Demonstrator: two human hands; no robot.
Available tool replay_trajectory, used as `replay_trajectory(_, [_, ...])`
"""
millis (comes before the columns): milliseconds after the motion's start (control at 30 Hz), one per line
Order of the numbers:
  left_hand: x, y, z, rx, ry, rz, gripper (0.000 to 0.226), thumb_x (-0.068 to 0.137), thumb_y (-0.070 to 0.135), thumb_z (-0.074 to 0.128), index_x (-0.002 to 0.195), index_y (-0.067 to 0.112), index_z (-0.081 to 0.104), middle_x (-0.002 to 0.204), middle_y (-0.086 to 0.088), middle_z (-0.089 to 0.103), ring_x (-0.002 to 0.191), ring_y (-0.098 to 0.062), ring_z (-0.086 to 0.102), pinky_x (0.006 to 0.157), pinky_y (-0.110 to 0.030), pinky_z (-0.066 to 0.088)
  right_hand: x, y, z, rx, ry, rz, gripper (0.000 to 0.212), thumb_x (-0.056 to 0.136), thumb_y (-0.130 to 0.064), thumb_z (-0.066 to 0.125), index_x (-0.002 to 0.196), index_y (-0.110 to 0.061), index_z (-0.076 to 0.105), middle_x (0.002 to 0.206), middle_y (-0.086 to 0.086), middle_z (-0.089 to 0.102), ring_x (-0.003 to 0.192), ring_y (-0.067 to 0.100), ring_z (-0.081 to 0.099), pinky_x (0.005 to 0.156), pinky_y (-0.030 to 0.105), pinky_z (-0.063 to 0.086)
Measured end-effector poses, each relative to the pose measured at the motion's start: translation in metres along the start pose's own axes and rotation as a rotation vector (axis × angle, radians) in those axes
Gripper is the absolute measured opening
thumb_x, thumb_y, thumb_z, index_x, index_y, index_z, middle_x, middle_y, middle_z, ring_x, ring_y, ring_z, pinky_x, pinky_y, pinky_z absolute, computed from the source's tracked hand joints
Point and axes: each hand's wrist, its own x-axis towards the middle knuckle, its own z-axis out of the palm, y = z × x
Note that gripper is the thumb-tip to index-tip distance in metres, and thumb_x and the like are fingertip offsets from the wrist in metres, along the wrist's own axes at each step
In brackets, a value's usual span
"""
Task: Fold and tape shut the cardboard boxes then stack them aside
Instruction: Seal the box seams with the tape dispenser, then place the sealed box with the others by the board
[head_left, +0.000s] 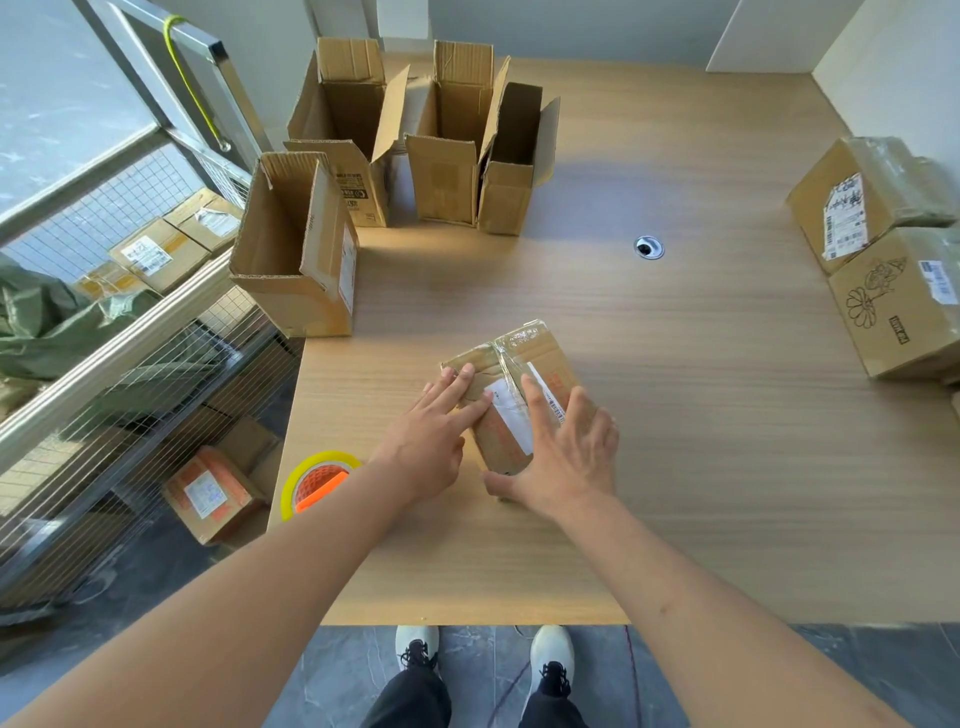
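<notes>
On table (675, 364), taped box (519, 364), seemingly closed

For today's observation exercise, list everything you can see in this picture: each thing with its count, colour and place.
taped box: one, brown, table centre, under both hands
open boxes: four, brown, far left of table
stacked boxes: two, brown, right edge
tape roll: one, yellowish with orange core, near left edge
table: one, light wood
cable port: one, silver, mid-table
wire cage: one, grey, left, holding parcels
shoes: two, white, floor
left hand: fingers straight on box
right hand: fingers spread on box
</notes>
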Motion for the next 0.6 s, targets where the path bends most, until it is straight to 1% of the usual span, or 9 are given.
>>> replay_trajectory(67, [-0.003, -0.001, 0.002, -0.012, 0.001, -0.005, 0.082, 0.091, 0.002, 0.055, 0.162, 0.03, 0.024, 0.172, -0.002, -0.003, 0.159, -0.027, -0.002, 0.127, -0.044, 0.019, 0.0, 0.002, 0.006, 0.015, 0.02, -0.011, 0.132, 0.051, -0.098, 0.052, 0.155, -0.046, -0.009, 0.153, 0.018, 0.007, 0.135, 0.05, 0.022, 0.118, 0.058, 0.018])
replay_trajectory(167, [-0.005, 0.0, 0.004, -0.05, 0.037, -0.016, 0.087, 0.087, -0.002, 0.053, 0.162, 0.032, 0.026, 0.172, 0.003, -0.004, 0.159, -0.023, -0.003, 0.12, -0.042, 0.036, -0.004, 0.008, 0.018, 0.065, 0.046, -0.016, 0.125, 0.055, -0.101, 0.042, 0.157, -0.049, -0.007, 0.158, 0.016, 0.001, 0.143, 0.051, 0.008, 0.121, 0.061, 0.012])
replay_trajectory(200, [-0.005, 0.0, 0.006, -0.054, 0.043, -0.016, 0.088, 0.086, -0.002, 0.053, 0.162, 0.032, 0.026, 0.172, 0.004, -0.003, 0.159, -0.022, -0.003, 0.117, -0.043, 0.04, -0.005, 0.009, 0.022, 0.085, 0.061, -0.014, 0.123, 0.057, -0.1, 0.042, 0.158, -0.049, -0.006, 0.159, 0.017, 0.0, 0.145, 0.052, 0.004, 0.121, 0.061, 0.01])
replay_trajectory(267, [-0.006, -0.002, 0.009, -0.046, 0.049, -0.018, 0.089, 0.083, -0.001, 0.054, 0.161, 0.031, 0.027, 0.172, 0.002, -0.001, 0.159, -0.023, -0.001, 0.116, -0.044, 0.041, -0.005, 0.007, 0.026, 0.097, 0.098, -0.008, 0.121, 0.058, -0.097, 0.044, 0.159, -0.048, -0.002, 0.159, 0.018, 0.001, 0.145, 0.053, 0.003, 0.121, 0.063, 0.008])
replay_trajectory(333, [-0.006, -0.003, 0.011, -0.029, 0.052, -0.008, 0.09, 0.081, 0.0, 0.058, 0.161, 0.029, 0.03, 0.172, -0.002, 0.003, 0.159, -0.027, 0.002, 0.121, -0.047, 0.035, -0.004, 0.003, 0.024, 0.112, 0.088, 0.011, 0.12, 0.056, -0.094, 0.049, 0.158, -0.049, 0.005, 0.158, 0.016, 0.003, 0.144, 0.053, 0.005, 0.12, 0.063, 0.008])
replay_trajectory(400, [-0.004, 0.0, 0.007, 0.001, 0.035, -0.014, 0.088, 0.081, 0.004, 0.059, 0.161, 0.028, 0.03, 0.172, -0.005, 0.005, 0.159, -0.028, 0.002, 0.126, -0.049, 0.022, 0.0, 0.0, 0.015, 0.161, 0.057, 0.045, 0.119, 0.051, -0.093, 0.056, 0.153, -0.05, 0.014, 0.156, 0.014, 0.004, 0.144, 0.05, 0.007, 0.12, 0.061, 0.01])
replay_trajectory(467, [-0.001, 0.004, -0.003, 0.057, -0.011, -0.035, 0.083, 0.087, 0.01, 0.058, 0.161, 0.03, 0.027, 0.172, -0.003, 0.004, 0.159, -0.025, 0.001, 0.129, -0.045, 0.009, 0.008, -0.004, 0.005, 0.215, 0.022, 0.079, 0.121, 0.045, -0.096, 0.063, 0.147, -0.049, 0.018, 0.159, 0.013, -0.003, 0.148, 0.048, 0.005, 0.119, 0.061, 0.01])
replay_trajectory(533, [0.002, 0.005, -0.013, 0.105, -0.019, -0.038, 0.079, 0.09, 0.014, 0.057, 0.162, 0.03, 0.026, 0.172, -0.002, 0.009, 0.159, -0.023, 0.005, 0.128, -0.04, 0.001, 0.015, -0.008, -0.005, 0.224, -0.041, 0.104, 0.13, 0.043, -0.094, 0.07, 0.149, -0.049, 0.008, 0.164, 0.013, -0.012, 0.15, 0.047, 0.004, 0.118, 0.062, 0.012])
replay_trajectory(600, [0.002, 0.005, -0.022, 0.116, 0.009, -0.049, 0.078, 0.091, 0.014, 0.057, 0.161, 0.028, 0.028, 0.169, -0.002, 0.019, 0.158, -0.026, 0.011, 0.127, -0.04, 0.003, 0.018, -0.013, -0.013, 0.175, -0.083, 0.123, 0.139, 0.046, -0.089, 0.075, 0.151, -0.054, -0.01, 0.166, 0.016, -0.012, 0.147, 0.046, 0.013, 0.115, 0.062, 0.019])
